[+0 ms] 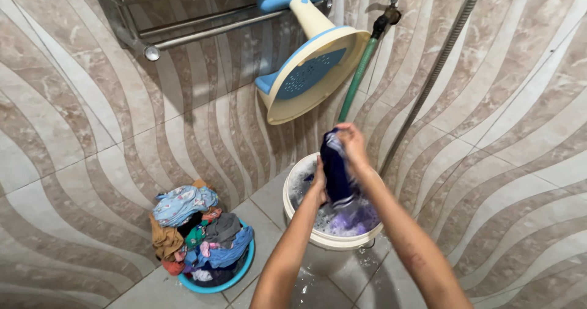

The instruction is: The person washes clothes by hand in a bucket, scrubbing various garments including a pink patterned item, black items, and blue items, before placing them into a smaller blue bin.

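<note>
Right hand [351,141] was clamped on the top of a dark blue garment [335,171], holding it upright over the white bucket [342,238]. Left hand [318,189] gripped the same garment lower down, on its left side. Garment's lower end hung into soapy water with purple cloth [356,219] in it. Blue basin [215,282] heaped with clothes sat on the wet floor left of the bucket, green hose [356,81] behind

Dark blue wet garment [335,173] hanging stretched upright over white bucket [330,238], its lower end dipping into soapy purple water.
</note>
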